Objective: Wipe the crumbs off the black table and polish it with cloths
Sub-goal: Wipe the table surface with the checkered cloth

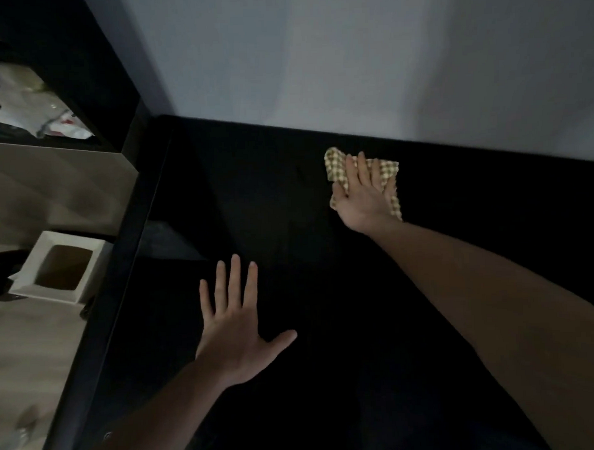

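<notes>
The black table (289,225) fills the middle of the head view, dark and dimly lit. A yellow-and-white checked cloth (334,163) lies bunched on it near the far edge by the wall. My right hand (363,197) presses flat on that cloth, fingers pointing toward the wall, the cloth showing around the fingers. My left hand (235,323) rests palm down on the bare tabletop nearer to me, fingers spread, holding nothing. No crumbs are visible in this light.
A pale wall (350,54) runs along the table's far edge. Left of the table, a white box with a square opening (59,266) sits on the floor. A dark shelf with white items (32,102) stands at upper left.
</notes>
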### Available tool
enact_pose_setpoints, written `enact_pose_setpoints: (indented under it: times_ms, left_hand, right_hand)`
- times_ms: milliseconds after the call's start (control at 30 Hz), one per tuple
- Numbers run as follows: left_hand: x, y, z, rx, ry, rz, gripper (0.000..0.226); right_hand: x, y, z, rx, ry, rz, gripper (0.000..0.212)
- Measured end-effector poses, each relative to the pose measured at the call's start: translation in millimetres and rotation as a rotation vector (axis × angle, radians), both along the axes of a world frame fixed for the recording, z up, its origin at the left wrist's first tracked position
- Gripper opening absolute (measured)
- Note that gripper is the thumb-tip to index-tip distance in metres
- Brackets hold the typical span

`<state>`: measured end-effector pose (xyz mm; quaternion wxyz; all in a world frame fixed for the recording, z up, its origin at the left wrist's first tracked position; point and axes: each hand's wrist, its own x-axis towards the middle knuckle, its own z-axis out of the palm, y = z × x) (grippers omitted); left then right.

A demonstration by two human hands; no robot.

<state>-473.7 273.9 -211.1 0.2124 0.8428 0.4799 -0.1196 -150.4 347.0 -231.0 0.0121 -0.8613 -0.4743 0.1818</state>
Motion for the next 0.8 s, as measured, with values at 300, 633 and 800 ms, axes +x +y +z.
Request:
enact_pose_setpoints:
  times_ms: [300,633,800]
  left_hand:
    - [4,10,15,-0.151,0.070,-0.049,0.151]
    - [5,12,16,-0.202,0.123,-0.063,0.150]
    - [3,17,14,-0.236,0.109,-0.077,0.149]
  right_hand:
    - [-89,-28,-6,0.094,0.049,0.634,0.066]
    - [-125,85,4,0.042,0.066,0.439,0.068]
    - [-149,82,-3,0.105,0.094,0.755,0.064]
